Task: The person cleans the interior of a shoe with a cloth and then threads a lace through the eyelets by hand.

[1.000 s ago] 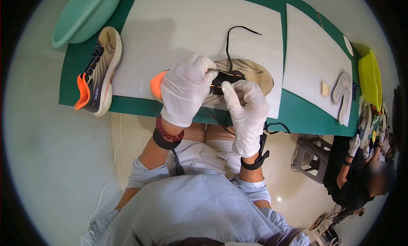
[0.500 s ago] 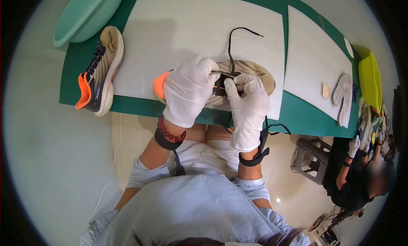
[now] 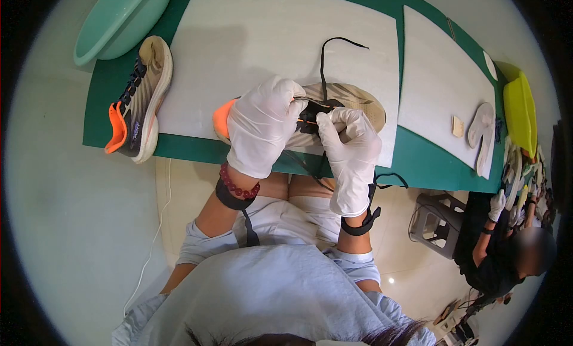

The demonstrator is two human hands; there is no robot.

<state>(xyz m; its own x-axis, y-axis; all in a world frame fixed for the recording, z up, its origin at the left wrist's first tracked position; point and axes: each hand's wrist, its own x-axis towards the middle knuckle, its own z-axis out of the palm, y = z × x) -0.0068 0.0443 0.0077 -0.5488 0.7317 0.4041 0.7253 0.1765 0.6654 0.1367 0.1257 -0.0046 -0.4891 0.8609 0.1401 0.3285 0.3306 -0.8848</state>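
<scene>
A beige shoe with an orange heel (image 3: 360, 105) lies on its side-to-side length across the white mat (image 3: 274, 35), toe to the right. My left hand (image 3: 262, 128), in a white glove, is closed at the lacing, pinching the edge of the shoe's upper. Opposite it my gloved right hand (image 3: 350, 152) is closed with thumb and finger together at the black tongue area; what they pinch is too small to make out. One end of the black lace (image 3: 323, 65) runs up over the mat, and another hangs below the right hand.
A matching shoe (image 3: 143, 101) stands at the left beside a teal basin (image 3: 116, 23). To the right are a second white mat (image 3: 430, 77), insoles (image 3: 479, 128), a small beige block (image 3: 458, 126) and a yellow-green basin (image 3: 520, 113). Another person (image 3: 498, 250) sits beyond a grey stool (image 3: 437, 223).
My right hand has shifted slightly over the lacing, first toward my left hand and then back a little to the right. My left hand keeps its grip in nearly the same place.
</scene>
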